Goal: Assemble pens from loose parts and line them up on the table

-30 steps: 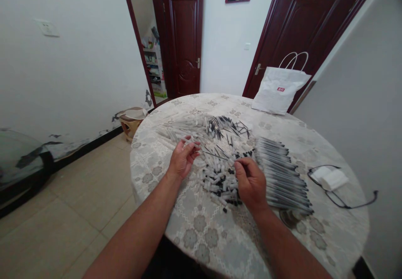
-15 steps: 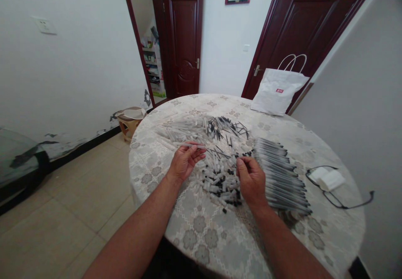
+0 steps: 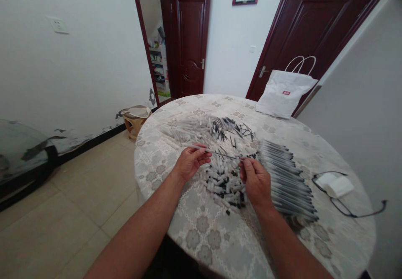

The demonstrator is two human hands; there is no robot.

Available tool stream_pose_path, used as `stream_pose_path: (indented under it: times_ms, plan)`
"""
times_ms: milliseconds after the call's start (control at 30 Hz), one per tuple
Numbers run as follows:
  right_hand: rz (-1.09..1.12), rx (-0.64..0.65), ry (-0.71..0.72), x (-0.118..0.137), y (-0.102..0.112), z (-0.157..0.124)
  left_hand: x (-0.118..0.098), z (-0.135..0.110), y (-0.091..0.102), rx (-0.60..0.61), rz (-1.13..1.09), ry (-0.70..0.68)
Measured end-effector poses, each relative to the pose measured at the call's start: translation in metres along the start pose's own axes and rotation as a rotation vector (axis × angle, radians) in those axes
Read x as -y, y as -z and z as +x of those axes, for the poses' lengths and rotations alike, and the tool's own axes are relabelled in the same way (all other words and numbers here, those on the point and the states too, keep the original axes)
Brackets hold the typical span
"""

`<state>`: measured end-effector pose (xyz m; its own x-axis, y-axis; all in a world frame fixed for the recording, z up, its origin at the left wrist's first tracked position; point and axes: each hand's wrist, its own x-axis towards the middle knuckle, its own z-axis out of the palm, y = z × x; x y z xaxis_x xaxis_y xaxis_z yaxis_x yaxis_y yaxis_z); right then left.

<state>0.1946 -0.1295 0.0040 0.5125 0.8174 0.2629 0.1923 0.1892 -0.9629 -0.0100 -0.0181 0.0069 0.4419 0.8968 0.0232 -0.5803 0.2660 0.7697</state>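
Observation:
My left hand (image 3: 192, 164) pinches a translucent pen barrel (image 3: 188, 145), which lies nearly level. A thin dark ink refill (image 3: 226, 156) spans the gap to my right hand (image 3: 256, 180), which grips its far end between thumb and fingers. The refill's other end meets the barrel near my left fingers; I cannot tell how far it sits inside. Below both hands lies a heap of clear and black pen caps (image 3: 224, 186). Loose barrels (image 3: 184, 130) are piled beyond my left hand, with dark refills (image 3: 220, 128) beside them.
Rows of assembled pens (image 3: 287, 178) lie right of my right hand. Black-framed glasses (image 3: 342, 211) and folded white tissue (image 3: 335, 184) rest near the right edge. A white paper bag (image 3: 285, 94) stands at the back of the round, cloth-covered table (image 3: 204, 233).
The view has turned slightly left, shifting everything rightward in the picture. Both hands keep their grips, and the refill now shows more clearly between the barrel and my right hand.

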Motion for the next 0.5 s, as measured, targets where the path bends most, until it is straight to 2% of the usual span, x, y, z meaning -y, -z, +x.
stream_pose_path:
  times_ms: [133,300,367,500]
  plan:
    - [0.01,0.03,-0.032,-0.001,-0.001,0.0,-0.001,-0.001,0.001,0.006,-0.023,0.023]
    - [-0.192,0.066,0.025,-0.004,-0.001,-0.004,0.001,-0.004,-0.001,0.076,0.049,0.076]
    - [-0.195,0.148,0.045,-0.005,0.0,-0.006,0.002,-0.006,-0.003,0.117,0.091,0.11]
    - [-0.116,0.397,0.095,-0.008,-0.002,-0.008,0.005,-0.011,-0.007,0.225,0.154,0.183]
